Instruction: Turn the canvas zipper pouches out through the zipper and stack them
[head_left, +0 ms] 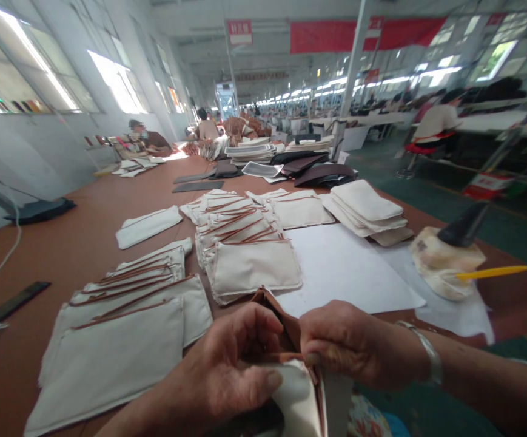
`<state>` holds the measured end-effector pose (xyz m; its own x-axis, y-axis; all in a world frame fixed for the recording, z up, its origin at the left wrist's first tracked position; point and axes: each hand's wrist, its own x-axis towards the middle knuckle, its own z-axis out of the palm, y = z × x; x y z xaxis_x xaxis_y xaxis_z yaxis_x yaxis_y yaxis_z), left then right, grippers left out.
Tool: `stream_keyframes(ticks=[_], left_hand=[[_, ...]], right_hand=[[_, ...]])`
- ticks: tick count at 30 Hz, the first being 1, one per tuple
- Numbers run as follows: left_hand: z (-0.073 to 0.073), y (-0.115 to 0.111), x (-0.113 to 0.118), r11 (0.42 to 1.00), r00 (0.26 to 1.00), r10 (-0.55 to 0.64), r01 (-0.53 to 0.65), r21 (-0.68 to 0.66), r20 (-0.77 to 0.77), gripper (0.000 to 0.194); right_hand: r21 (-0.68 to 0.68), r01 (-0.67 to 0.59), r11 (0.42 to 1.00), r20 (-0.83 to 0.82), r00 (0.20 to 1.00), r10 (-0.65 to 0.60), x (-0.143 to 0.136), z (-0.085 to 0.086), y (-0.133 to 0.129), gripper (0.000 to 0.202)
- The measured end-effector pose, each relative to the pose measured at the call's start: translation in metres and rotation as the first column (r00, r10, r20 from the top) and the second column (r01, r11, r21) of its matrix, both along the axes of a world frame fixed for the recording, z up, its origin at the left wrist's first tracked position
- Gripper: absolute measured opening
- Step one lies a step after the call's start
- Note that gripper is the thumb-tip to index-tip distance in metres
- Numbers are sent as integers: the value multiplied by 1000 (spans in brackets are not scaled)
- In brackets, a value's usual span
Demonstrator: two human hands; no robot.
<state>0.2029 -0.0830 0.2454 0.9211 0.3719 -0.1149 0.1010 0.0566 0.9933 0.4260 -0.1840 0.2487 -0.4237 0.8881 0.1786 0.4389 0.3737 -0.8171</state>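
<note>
Your right hand (358,343) pinches brown edging (281,357) on the cream piece (296,397); your left hand (233,358), just beside, grasps the piece.

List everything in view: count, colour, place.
Held piece: one, cream and brown, in hands
Trimmed panels: many, cream and brown, left and centre
Plain panels: several, cream, right of centre
Sheets: at least two, white, right
Bundle: one, cream, right
Stick: one, yellow, by bundle
Table: one, brown, beneath
Dark pieces: several, blackish, farther back
Signs: several, red, overhead
Windows: several, white, both sides
People: several, mixed clothing, background
Left hand: one, bare, lower centre
Right hand: one, bare, lower right
</note>
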Motion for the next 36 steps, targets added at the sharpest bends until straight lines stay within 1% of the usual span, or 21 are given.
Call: stream_keyframes(ticks=[2,4,6,8,10,12,14,16,20,22,24,26,28,29,30,31,32,34,36], left_hand=[[1,0,0,1000,999,27,-27,-6,27,25],[4,-2,2,996,999,41,-41,74,5,22],[9,-3,5,986,996,47,-34,162,-78,21],[11,-3,9,986,986,29,-1,168,-166,20],[9,-3,13,997,982,11,2,72,-189,17],[4,-4,17,995,984,44,-59,-80,-175,14],[-2,-7,22,967,981,92,-129,-218,-169,13],[-5,-12,26,938,980,113,-158,-308,-161,12],[-7,-22,30,901,985,140,-168,-399,-98,8],[-6,-24,31,891,984,153,-177,-417,-91,11],[-4,-20,31,895,986,139,-164,-416,-89,15],[1,-10,29,938,995,52,-78,-337,-85,14],[4,7,26,982,987,-113,93,-167,-115,13],[5,16,24,980,969,-197,190,-61,-148,18],[4,26,22,961,948,-258,271,48,-187,23],[2,36,19,934,931,-288,325,150,-222,28],[-1,45,16,905,923,-295,353,237,-248,30],[-4,59,9,862,924,-269,357,360,-273,27],[1,64,4,849,933,-233,333,411,-274,26]], right_hand=[[-21,6,1000,-29,1000,-7,2,-1,-1,33],[-40,17,999,-42,999,-18,2,-1,-2,35],[-48,20,999,-33,999,-21,1,-1,-3,35],[-42,12,999,-12,1000,-12,0,0,-4,34],[-36,0,999,8,1000,0,-1,3,-3,31],[-28,2,1000,21,1000,-1,-3,5,-3,28],[-30,14,999,11,1000,-14,-5,5,-3,22],[-59,37,998,-31,999,-39,-7,2,-3,15],[-134,53,990,-134,988,-72,-8,-9,-2,9],[-155,44,987,-159,985,-69,-8,-13,0,9],[-142,37,989,-156,986,-59,-8,-13,2,9],[-91,40,995,-118,992,-51,-8,-7,2,9],[-40,60,997,-86,994,-63,-7,7,1,10],[-20,83,996,-85,993,-84,-5,16,0,11],[-2,111,994,-96,989,-111,0,26,-2,13],[16,144,989,-118,983,-141,7,35,-3,15],[31,174,984,-138,976,-168,17,43,-4,18],[38,184,982,-122,976,-178,45,52,-3,25],[-14,162,987,23,987,-161,74,52,2,31]])
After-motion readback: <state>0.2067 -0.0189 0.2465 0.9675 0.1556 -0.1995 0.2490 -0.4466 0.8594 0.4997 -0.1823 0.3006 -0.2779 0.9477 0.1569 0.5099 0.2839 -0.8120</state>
